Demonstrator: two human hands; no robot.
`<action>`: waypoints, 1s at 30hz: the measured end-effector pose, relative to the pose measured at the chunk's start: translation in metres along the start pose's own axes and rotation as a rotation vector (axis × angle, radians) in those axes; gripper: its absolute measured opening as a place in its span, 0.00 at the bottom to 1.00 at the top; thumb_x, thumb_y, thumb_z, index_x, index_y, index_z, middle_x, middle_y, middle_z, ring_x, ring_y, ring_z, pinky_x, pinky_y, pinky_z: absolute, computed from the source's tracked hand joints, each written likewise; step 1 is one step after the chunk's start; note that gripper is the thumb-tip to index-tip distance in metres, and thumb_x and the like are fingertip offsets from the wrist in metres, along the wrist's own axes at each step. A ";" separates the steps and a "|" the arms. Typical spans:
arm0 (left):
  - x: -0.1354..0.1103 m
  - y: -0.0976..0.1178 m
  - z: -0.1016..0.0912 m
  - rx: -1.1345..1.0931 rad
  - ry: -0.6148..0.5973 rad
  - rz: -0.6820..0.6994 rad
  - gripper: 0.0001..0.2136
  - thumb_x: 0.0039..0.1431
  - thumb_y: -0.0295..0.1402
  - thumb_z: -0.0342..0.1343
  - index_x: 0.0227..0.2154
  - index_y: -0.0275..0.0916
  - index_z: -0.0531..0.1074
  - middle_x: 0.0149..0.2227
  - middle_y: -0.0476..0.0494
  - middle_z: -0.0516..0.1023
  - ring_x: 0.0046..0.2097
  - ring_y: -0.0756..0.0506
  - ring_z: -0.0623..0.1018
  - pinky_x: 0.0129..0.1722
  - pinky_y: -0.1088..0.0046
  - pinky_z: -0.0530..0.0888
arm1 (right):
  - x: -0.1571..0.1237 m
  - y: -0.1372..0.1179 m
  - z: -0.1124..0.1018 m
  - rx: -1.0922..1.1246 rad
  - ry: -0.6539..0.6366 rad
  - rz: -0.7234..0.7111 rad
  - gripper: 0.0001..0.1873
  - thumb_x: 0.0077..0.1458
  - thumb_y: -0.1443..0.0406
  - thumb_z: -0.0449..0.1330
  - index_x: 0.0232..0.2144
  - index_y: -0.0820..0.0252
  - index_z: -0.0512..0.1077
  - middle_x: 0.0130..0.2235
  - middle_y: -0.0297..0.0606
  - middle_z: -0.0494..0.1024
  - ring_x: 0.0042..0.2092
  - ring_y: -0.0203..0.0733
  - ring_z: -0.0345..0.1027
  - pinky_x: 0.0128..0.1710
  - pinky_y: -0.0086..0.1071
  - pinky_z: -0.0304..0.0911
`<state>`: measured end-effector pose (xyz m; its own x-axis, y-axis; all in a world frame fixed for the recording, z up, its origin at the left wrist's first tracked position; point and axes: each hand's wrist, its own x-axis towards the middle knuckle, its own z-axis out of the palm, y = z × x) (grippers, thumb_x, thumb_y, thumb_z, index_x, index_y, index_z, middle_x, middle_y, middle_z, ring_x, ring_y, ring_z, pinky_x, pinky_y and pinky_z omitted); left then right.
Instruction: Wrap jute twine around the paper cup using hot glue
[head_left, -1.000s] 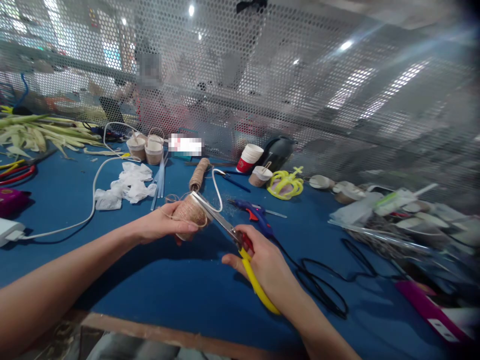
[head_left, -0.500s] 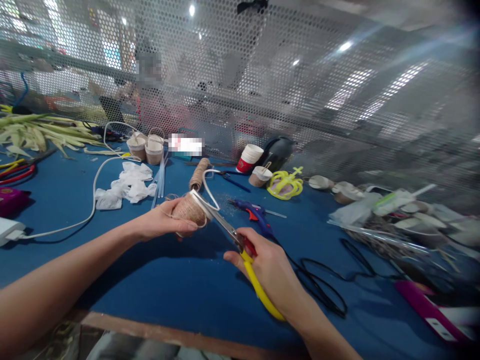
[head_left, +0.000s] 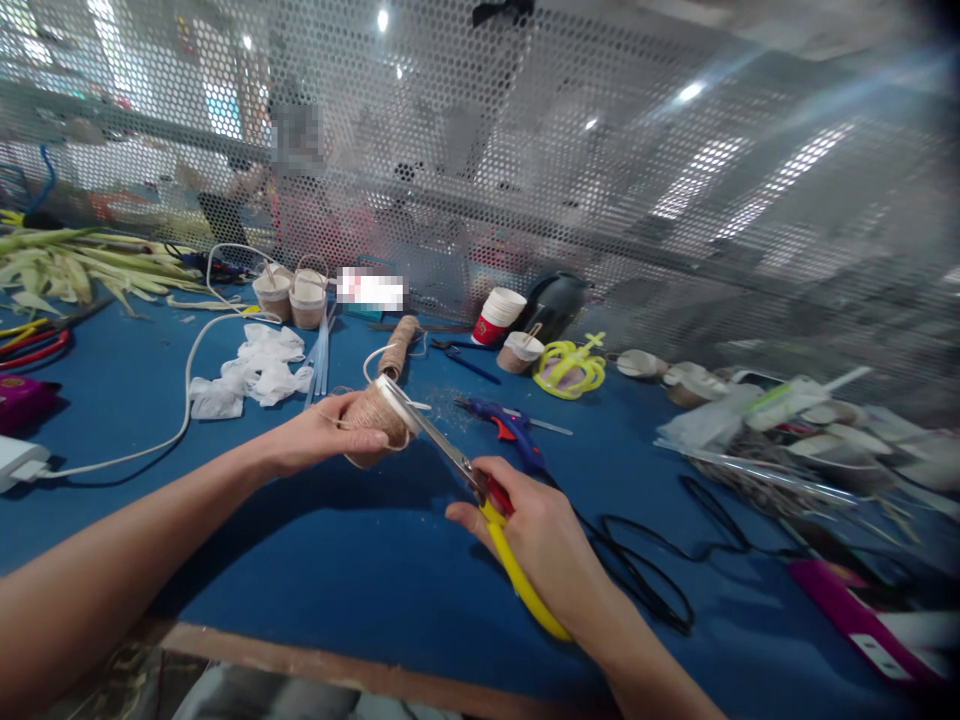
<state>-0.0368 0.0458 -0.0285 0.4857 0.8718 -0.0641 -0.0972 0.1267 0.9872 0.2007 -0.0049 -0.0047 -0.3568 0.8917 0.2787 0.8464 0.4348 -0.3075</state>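
My left hand (head_left: pixel 326 438) is closed around a paper cup wrapped in brown twine (head_left: pixel 369 422), held tilted above the table. In my right hand (head_left: pixel 547 530) is a pair of scissors (head_left: pixel 525 590) with yellow and red handles. Their blades reach to the white rim of the cup and look nearly closed there. A thin white paper strip (head_left: pixel 369 362) curls up from the rim beyond the blades. Just behind the cup lies a roll of twine (head_left: pixel 398 345). A blue glue gun (head_left: pixel 510 425) rests beyond the scissors.
Twine-wrapped cups (head_left: pixel 307 300), a red-and-white cup stack (head_left: pixel 499 316) and a yellow crown-shaped piece (head_left: pixel 570 368) stand toward the mesh panel (head_left: pixel 637 200). White lace (head_left: pixel 262 370) lies left. A black cable (head_left: pixel 645 570) and a purple power strip (head_left: pixel 855 610) are at right.
The white strip's loop has shifted from the right of the cup to its left, behind the rim. The cup has turned slightly in my left hand. My right hand has hardly moved.
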 end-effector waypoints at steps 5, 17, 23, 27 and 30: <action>0.000 0.001 0.000 0.041 0.019 0.019 0.24 0.41 0.37 0.63 0.42 0.33 0.67 0.35 0.43 0.75 0.33 0.50 0.73 0.32 0.75 0.68 | 0.001 -0.001 -0.001 -0.008 -0.004 -0.001 0.15 0.48 0.54 0.60 0.30 0.59 0.67 0.20 0.30 0.69 0.20 0.34 0.61 0.23 0.26 0.58; -0.001 0.005 -0.001 0.086 -0.012 0.050 0.32 0.36 0.30 0.66 0.48 0.34 0.63 0.37 0.44 0.74 0.36 0.48 0.73 0.36 0.73 0.70 | 0.008 0.004 -0.003 -0.023 -0.050 0.141 0.15 0.48 0.56 0.60 0.36 0.59 0.68 0.23 0.33 0.75 0.23 0.39 0.68 0.25 0.28 0.60; -0.006 0.009 -0.011 -0.143 -0.140 0.035 0.32 0.28 0.28 0.69 0.43 0.34 0.66 0.35 0.43 0.74 0.35 0.48 0.74 0.36 0.74 0.70 | 0.018 0.024 0.000 -0.304 -0.163 0.324 0.17 0.54 0.59 0.53 0.43 0.63 0.67 0.30 0.43 0.78 0.32 0.47 0.73 0.29 0.31 0.60; -0.008 0.007 -0.014 -0.226 -0.204 0.023 0.32 0.29 0.29 0.69 0.44 0.34 0.66 0.40 0.39 0.75 0.40 0.44 0.74 0.41 0.68 0.70 | 0.020 0.026 0.005 -0.388 -0.315 0.319 0.17 0.54 0.64 0.53 0.46 0.65 0.67 0.33 0.47 0.78 0.35 0.48 0.73 0.29 0.31 0.59; -0.009 0.005 -0.014 -0.243 -0.240 0.020 0.32 0.30 0.28 0.69 0.44 0.33 0.67 0.40 0.38 0.75 0.40 0.44 0.75 0.42 0.68 0.70 | 0.017 0.019 0.003 -0.419 -0.369 0.295 0.17 0.51 0.66 0.55 0.45 0.63 0.69 0.35 0.47 0.78 0.36 0.49 0.73 0.28 0.31 0.58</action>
<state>-0.0532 0.0454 -0.0254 0.6691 0.7429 0.0200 -0.2990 0.2445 0.9224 0.2095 0.0195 -0.0085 -0.1345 0.9838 -0.1182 0.9863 0.1444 0.0795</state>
